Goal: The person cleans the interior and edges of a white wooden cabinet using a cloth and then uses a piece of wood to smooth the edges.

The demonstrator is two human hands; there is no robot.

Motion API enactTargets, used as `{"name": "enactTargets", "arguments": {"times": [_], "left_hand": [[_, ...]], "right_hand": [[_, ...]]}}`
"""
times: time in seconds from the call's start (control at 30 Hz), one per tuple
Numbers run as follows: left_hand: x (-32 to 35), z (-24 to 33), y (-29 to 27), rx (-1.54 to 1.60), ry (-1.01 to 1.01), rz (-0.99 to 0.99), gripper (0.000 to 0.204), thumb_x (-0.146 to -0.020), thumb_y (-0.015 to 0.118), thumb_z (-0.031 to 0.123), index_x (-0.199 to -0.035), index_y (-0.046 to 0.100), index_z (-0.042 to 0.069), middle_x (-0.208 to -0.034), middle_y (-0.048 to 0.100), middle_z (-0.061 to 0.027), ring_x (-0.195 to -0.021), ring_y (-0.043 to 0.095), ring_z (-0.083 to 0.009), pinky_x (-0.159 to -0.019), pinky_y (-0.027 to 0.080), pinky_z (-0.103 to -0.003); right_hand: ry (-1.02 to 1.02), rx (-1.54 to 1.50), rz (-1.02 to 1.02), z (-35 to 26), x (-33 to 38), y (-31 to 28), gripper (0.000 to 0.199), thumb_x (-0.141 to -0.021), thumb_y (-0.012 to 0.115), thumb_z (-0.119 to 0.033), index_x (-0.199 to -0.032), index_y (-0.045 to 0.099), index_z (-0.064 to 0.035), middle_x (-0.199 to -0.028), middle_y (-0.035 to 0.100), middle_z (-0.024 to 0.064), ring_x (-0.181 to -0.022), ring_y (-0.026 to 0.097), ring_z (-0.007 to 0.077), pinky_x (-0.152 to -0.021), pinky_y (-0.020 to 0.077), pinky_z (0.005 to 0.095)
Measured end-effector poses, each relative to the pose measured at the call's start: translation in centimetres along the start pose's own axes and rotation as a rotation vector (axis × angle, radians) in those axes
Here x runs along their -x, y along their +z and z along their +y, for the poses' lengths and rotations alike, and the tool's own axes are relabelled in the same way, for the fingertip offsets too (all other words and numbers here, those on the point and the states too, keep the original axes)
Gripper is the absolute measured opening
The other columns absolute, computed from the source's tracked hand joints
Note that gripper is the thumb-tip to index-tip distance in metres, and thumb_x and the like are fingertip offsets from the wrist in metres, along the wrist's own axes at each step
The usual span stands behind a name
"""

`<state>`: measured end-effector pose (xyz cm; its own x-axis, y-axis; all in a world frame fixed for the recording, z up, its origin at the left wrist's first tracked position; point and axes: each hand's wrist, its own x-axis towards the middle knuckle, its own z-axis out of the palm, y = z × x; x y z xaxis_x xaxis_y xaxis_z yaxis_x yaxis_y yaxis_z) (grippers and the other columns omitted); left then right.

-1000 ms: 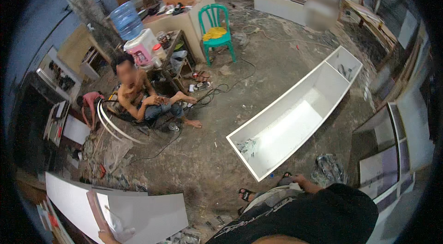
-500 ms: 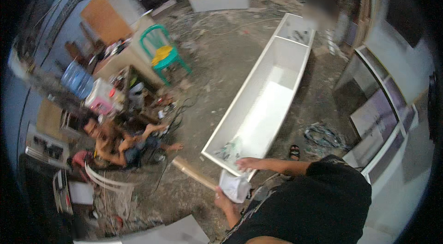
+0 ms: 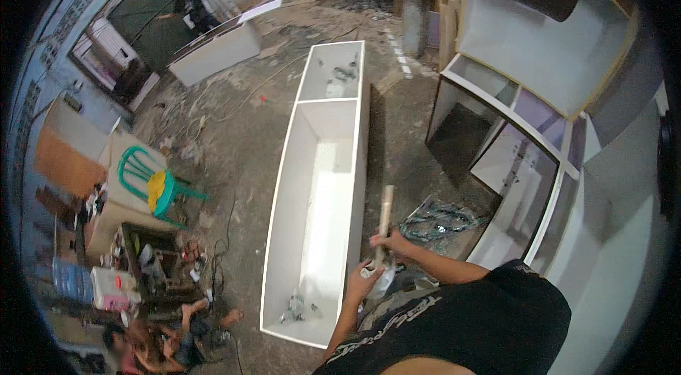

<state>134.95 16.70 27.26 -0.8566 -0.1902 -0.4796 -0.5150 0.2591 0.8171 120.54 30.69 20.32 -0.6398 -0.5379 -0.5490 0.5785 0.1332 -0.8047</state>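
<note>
A pale wooden strip (image 3: 385, 213) stands nearly upright just right of the long white cabinet's near end. My right hand (image 3: 394, 242) is closed around its lower half. Below, my left hand (image 3: 360, 281) curls at the strip's bottom end, against a white object (image 3: 386, 280) whose kind I cannot make out, partly hidden by hands and shirt. The open white cabinet (image 3: 360, 162) lies on its back, a divider near its far end. Small clear bags of hardware (image 3: 294, 308) lie inside its near end, and more small items (image 3: 345, 74) in the far compartment.
A bundle of clear plastic wrap (image 3: 440, 222) lies on the floor at right, beside a dark-edged white frame unit (image 3: 550, 141). At left are a green chair (image 3: 145, 176) and a seated person (image 3: 159, 343). Another person (image 3: 191, 6) stands far back near a white panel box (image 3: 216, 52).
The view has swung to the right. The wooden strip has gone from slanting out left to upright. My right hand has left the cabinet's near edge and gripped the strip.
</note>
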Motion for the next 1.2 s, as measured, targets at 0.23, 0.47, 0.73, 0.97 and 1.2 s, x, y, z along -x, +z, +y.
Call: {"name": "enactTargets", "arguments": {"times": [0.23, 0.47, 0.73, 0.97, 1.2], "left_hand": [[-9.6, -3.8, -0.1, -0.387, -0.02, -0.154, 0.051, -0.074, 0.075, 0.044, -0.112, 0.066, 0.01, -0.109, 0.066, -0.0163, -0.103, 0.062, -0.0308, -0.09, 0.048, -0.04], [-13.3, -21.0, -7.1, -1.015, -0.025, -0.377, 0.049, -0.081, 0.065, 0.041, -0.111, 0.063, 0.003, -0.099, 0.068, -0.0181, -0.084, 0.065, -0.0336, -0.081, 0.049, -0.047], [-22.5, -18.7, -12.5, -0.384, -0.399, -0.023, 0.047, -0.071, 0.07, 0.051, -0.098, 0.07, 0.012, -0.095, 0.07, -0.0103, -0.09, 0.066, -0.0274, -0.085, 0.051, -0.04], [-39.6, -8.7, -10.1, -0.131, -0.256, 0.244, 0.025, -0.075, 0.063, 0.033, -0.073, 0.071, 0.009, -0.073, 0.068, -0.0107, -0.069, 0.066, -0.0316, -0.063, 0.053, -0.043], [-57.6, 8.5, -1.7, -0.596, -0.149, -0.387, 0.037, -0.076, 0.06, 0.023, -0.113, 0.064, 0.018, -0.119, 0.058, -0.0178, -0.111, 0.056, -0.0347, -0.093, 0.046, -0.044]], "right_hand": [[-0.179, -0.126, 0.769, -5.4, 4.1, -17.9, 0.049, -0.073, 0.064, -0.002, -0.118, 0.043, -0.0075, -0.099, 0.055, 0.0083, -0.082, 0.058, 0.0188, -0.068, 0.0498, 0.0322], [-0.252, -0.282, 0.901, -6.3, 4.9, -26.4, 0.06, -0.064, 0.057, 0.006, -0.121, 0.042, -0.004, -0.096, 0.054, 0.0101, -0.073, 0.056, 0.0188, -0.061, 0.049, 0.0318], [0.317, -0.218, 0.588, 8.0, -5.7, -32.3, 0.015, -0.077, 0.05, -0.008, -0.084, 0.061, -0.0007, -0.069, 0.055, 0.01, -0.064, 0.054, 0.0254, -0.062, 0.0463, 0.041], [0.218, 0.036, 0.321, 10.0, -15.2, -36.6, 0.028, -0.093, 0.049, -0.026, -0.077, 0.059, -0.0052, -0.065, 0.051, 0.0076, -0.058, 0.05, 0.0205, -0.053, 0.0416, 0.0331], [0.062, -0.147, 0.698, -13.4, -20.2, -37.4, 0.019, -0.079, 0.049, -0.005, -0.097, 0.054, 0.0007, -0.072, 0.052, 0.0066, -0.06, 0.05, 0.0188, -0.052, 0.0413, 0.0325]]}}
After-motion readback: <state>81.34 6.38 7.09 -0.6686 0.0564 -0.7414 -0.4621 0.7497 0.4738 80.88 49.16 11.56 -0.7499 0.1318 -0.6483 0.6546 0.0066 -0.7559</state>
